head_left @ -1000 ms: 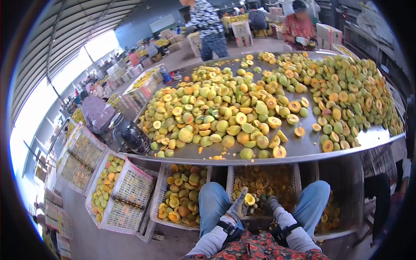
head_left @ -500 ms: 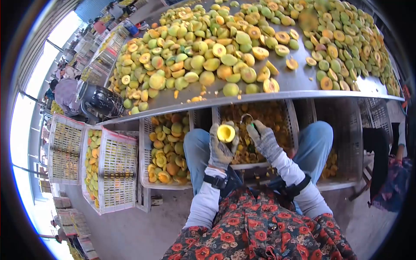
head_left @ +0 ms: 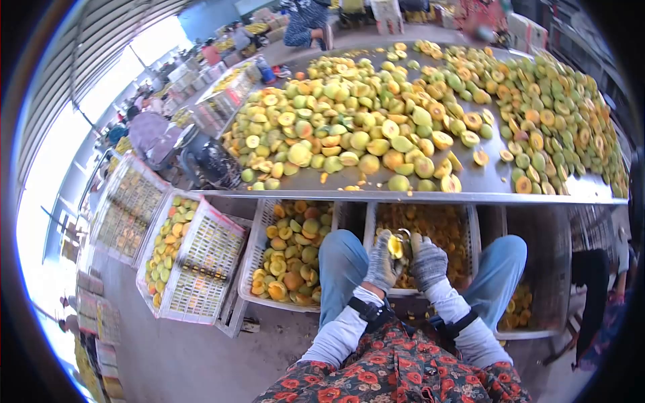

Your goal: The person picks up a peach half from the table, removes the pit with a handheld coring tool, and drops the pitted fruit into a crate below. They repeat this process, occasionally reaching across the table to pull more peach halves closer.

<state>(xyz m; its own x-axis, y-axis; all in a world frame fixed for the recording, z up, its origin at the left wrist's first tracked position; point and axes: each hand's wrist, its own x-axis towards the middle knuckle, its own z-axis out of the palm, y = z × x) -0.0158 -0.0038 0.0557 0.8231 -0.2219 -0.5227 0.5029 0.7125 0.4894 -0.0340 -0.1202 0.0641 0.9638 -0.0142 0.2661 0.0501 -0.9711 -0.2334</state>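
My left hand (head_left: 381, 263), in a grey work glove, is closed around a yellow peach half (head_left: 395, 247) with its cut face turned up and to the right. My right hand (head_left: 428, 262), gloved too, grips a small pitting tool with a curved metal loop (head_left: 404, 232). The loop is right at the upper edge of the peach half, and the fingers hide its handle. Both hands are between my knees, over a crate (head_left: 473, 235) of orange-yellow scraps.
A metal table (head_left: 336, 195) in front carries heaps of halved peaches (head_left: 363, 127). To the left stand a crate of peach halves (head_left: 285, 255) and a tilted white crate (head_left: 205, 258) of fruit. A dark bucket (head_left: 208, 158) stands by the table's left end. Other people work farther off.
My hands have come together, bringing the tool's loop to the peach half, which has tilted from facing up toward the right hand. The head view has shifted, showing more of the far room.
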